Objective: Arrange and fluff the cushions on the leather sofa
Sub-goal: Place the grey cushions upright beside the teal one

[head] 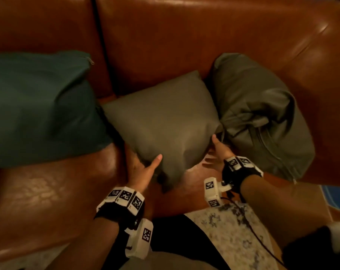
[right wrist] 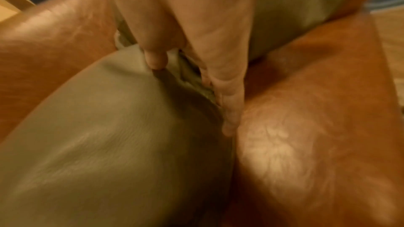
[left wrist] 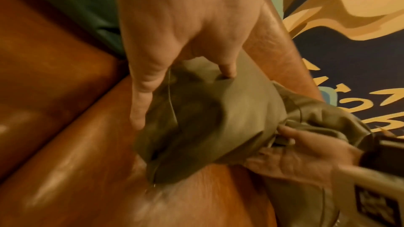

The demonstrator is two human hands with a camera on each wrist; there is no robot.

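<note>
An olive-grey cushion (head: pixel 161 121) (left wrist: pixel 218 118) (right wrist: pixel 109 144) lies tilted on the brown leather sofa's seat (head: pixel 48 191), its far corner against the backrest (head: pixel 184 36). My left hand (head: pixel 145 164) (left wrist: pixel 182 98) grips its near-left corner, thumb pressed into the top and fingers (left wrist: pixel 140 110) underneath. My right hand (head: pixel 212 151) (right wrist: pixel 191 97) holds the right edge, thumb on top and fingers (right wrist: pixel 227 110) along the underside. A second olive cushion (head: pixel 258 114) (right wrist: pixel 295 6) slumps crumpled against the right armrest. A dark green cushion (head: pixel 38 106) sits at the left.
The green cushion touches the held cushion's left side, and the crumpled one touches its right corner. A patterned rug (head: pixel 233 230) lies on the floor in front of the sofa. A black cable (head: pixel 252 228) trails from my right wrist.
</note>
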